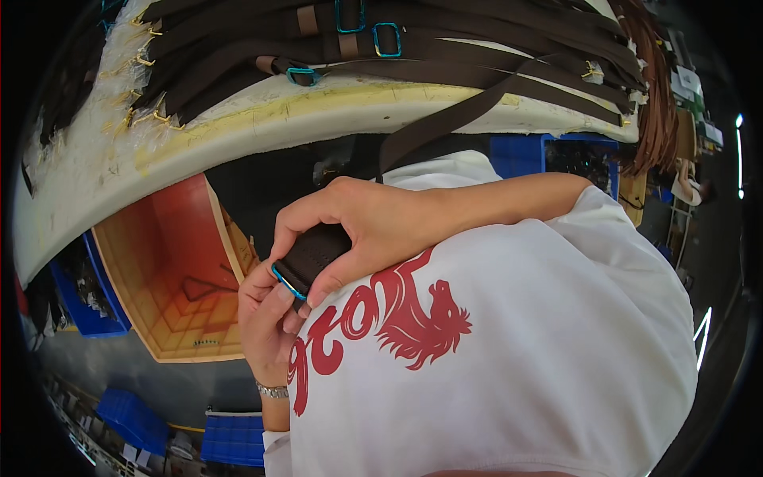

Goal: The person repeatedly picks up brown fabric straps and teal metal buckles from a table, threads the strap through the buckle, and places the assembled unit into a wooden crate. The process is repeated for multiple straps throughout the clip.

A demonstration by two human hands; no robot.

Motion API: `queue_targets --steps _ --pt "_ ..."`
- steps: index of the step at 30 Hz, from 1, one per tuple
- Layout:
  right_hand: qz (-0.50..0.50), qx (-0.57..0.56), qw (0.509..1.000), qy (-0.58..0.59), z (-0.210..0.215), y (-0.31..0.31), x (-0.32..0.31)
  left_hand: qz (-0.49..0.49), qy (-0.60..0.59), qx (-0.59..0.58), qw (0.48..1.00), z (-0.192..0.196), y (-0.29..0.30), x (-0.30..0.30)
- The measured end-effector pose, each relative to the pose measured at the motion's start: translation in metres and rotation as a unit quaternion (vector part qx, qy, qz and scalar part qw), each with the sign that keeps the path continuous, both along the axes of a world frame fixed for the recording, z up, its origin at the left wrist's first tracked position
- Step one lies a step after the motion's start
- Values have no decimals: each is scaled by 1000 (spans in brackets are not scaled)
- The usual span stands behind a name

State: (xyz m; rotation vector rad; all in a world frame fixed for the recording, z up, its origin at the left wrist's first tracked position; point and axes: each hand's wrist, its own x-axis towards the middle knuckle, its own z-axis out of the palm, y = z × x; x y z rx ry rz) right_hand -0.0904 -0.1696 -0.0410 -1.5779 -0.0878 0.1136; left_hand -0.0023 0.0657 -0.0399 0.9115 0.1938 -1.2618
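Observation:
A dark brown strap (315,253) is between my two hands, with a blue rectangular metal buckle (288,281) at its end. My right hand (373,222) arches over the strap, fingers and thumb closed on its two edges. From below, my left hand (266,322) pinches at the buckle; some of its fingertips are hidden behind the strap and buckle. A long brown strap length (449,115) rises from behind my right hand to the table; whether it is the same piece I cannot tell.
Many brown straps (214,67) lie across the pale, worn table (318,115), some with blue buckles (387,40). Brown strands (648,87) hang at its right end. Under it stand an open wooden box (159,318) and blue crates (517,155). Another person (690,187) is far right.

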Motion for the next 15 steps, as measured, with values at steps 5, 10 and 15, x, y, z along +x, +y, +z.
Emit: queue_targets --steps 5,10,15 --pt "-10 -4 1000 25 5 -2 -8 -8 -58 -7 998 4 2 -2" --pt "9 -40 998 -41 -4 -8 -13 -97 -302 191 929 36 -11 -13" --pt "6 0 999 -51 -8 -18 -27 -59 -206 125 969 31 -24 -25"
